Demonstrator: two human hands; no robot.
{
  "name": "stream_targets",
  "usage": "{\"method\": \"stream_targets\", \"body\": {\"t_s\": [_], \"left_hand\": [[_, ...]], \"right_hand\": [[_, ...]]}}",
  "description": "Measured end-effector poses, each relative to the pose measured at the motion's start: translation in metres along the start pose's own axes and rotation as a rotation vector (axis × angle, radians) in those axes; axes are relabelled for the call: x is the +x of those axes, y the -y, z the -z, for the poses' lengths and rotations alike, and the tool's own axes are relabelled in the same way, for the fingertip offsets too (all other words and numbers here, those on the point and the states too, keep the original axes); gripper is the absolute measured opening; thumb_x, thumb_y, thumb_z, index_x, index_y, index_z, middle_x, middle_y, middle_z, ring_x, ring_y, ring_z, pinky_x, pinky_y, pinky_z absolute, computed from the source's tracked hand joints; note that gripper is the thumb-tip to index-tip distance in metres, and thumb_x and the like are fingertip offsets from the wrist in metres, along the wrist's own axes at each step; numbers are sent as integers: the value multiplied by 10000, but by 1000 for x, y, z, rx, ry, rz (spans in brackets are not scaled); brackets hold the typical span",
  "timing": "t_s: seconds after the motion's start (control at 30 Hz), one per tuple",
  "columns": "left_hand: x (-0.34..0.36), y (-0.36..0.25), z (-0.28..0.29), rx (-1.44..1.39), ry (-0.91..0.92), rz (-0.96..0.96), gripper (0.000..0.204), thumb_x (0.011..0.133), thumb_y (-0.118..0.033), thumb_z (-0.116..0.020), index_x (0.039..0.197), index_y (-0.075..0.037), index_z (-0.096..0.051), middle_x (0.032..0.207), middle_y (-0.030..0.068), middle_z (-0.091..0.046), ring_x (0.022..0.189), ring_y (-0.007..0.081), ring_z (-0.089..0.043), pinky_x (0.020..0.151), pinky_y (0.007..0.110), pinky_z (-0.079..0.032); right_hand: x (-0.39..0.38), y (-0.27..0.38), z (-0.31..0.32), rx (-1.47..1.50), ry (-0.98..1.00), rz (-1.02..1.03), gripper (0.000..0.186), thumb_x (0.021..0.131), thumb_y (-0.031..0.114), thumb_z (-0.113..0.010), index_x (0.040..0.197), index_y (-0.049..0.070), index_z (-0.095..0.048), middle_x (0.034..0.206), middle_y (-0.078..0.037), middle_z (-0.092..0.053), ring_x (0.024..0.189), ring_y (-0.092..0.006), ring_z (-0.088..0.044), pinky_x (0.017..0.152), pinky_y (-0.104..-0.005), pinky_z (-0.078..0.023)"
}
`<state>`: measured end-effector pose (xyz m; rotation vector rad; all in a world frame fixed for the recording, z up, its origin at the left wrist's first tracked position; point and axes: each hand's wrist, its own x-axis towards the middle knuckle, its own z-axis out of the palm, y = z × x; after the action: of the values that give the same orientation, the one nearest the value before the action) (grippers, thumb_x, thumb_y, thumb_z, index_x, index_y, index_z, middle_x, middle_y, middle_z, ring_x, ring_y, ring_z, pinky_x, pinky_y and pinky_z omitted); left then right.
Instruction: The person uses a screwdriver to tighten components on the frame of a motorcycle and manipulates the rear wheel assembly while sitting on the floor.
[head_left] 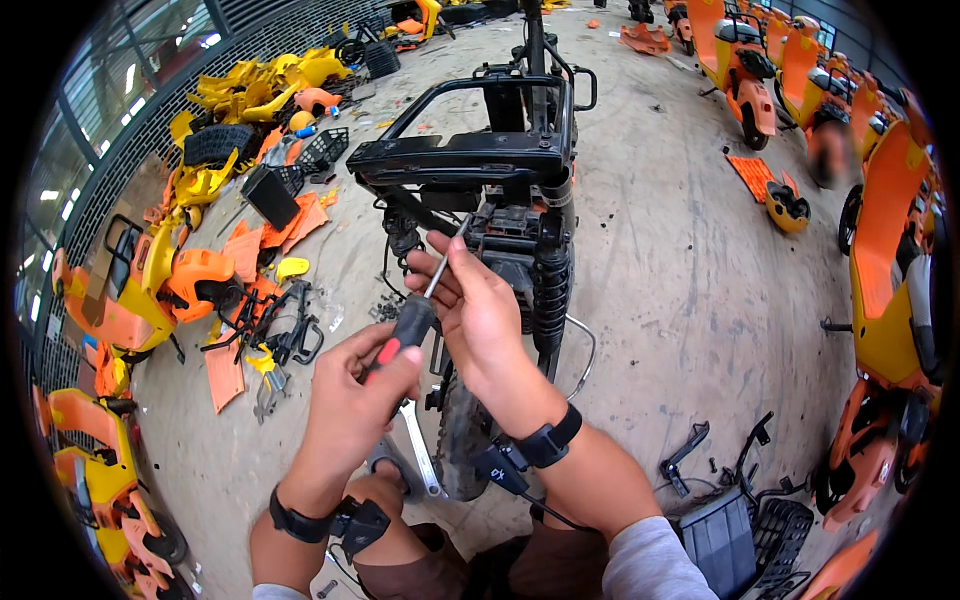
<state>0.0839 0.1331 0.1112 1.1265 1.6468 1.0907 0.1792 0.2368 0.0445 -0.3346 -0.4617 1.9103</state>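
Head: scooters (885, 235) and yellow panels (270, 88) flank black frame (455, 155).

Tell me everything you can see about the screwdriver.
The screwdriver has a thick black handle with red parts and a slim, silvery, metal-looking shank. It slants up and rightward toward the scooter. The left grip holds its handle; the right grip touches the shank. Its tip is unclear.

left grip (357, 388) curled, right grip (482, 318) lightly pinched, forearms (592, 472) angled inward
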Motion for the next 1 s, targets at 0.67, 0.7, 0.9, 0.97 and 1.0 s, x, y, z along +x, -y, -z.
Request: {"method": "stream_targets", "body": {"t_s": [0.67, 0.7, 0.9, 0.97, 1.0], "left_hand": [[-3, 7, -4, 423, -216, -343, 450, 806, -115, -710, 1188, 14, -512, 736, 3, -534, 696, 50, -457, 619, 228, -392], [-5, 5, -5, 431, -241, -348, 457, 802, -112, -713, 1194, 7, -511, 731, 1, -527, 699, 49, -455, 621, 226, -390], [-5, 7, 14, -482, 75, 85, 315, 937, -265, -559, 1130, -33, -467, 710, 97, -568, 435, 129, -474, 369, 246, -356], [1, 16, 21, -542, 152, 161, 273, 981, -316, -475, 1049, -52, -457, 743, 139, -599, 374, 128, -443, 290, 241, -296], [1, 17, 23, -530, 153, 150, 263, 978, -306, -486, 1042, -53, -455, 746, 141, -601, 373, 125, -436, 291, 241, -294]], "right_hand": [[-26, -19, -9, -280, 72, 48, 527, 970, 374, -528, 1295, -38, -481, 1124, -144, -639, 989, -196, -618, 912, -309, -473], [-25, -20, -9, -253, 89, 28, 526, 969, 371, -532, 1294, -40, -482, 1125, -143, -637, 992, -196, -616, 915, -310, -472], [-23, -16, -4, -88, 167, -81, 506, 970, 335, -536, 1301, -43, -479, 1176, -154, -612, 1083, -202, -577, 969, -331, -442], [-21, -18, -2, -65, 173, -96, 496, 977, 325, -521, 1315, -35, -469, 1186, -161, -609, 1102, -207, -569, 985, -338, -430], [-21, -19, -2, -57, 185, -93, 500, 980, 329, -515, 1319, -35, -466, 1193, -163, -607, 1101, -207, -572, 984, -336, -430]]}}
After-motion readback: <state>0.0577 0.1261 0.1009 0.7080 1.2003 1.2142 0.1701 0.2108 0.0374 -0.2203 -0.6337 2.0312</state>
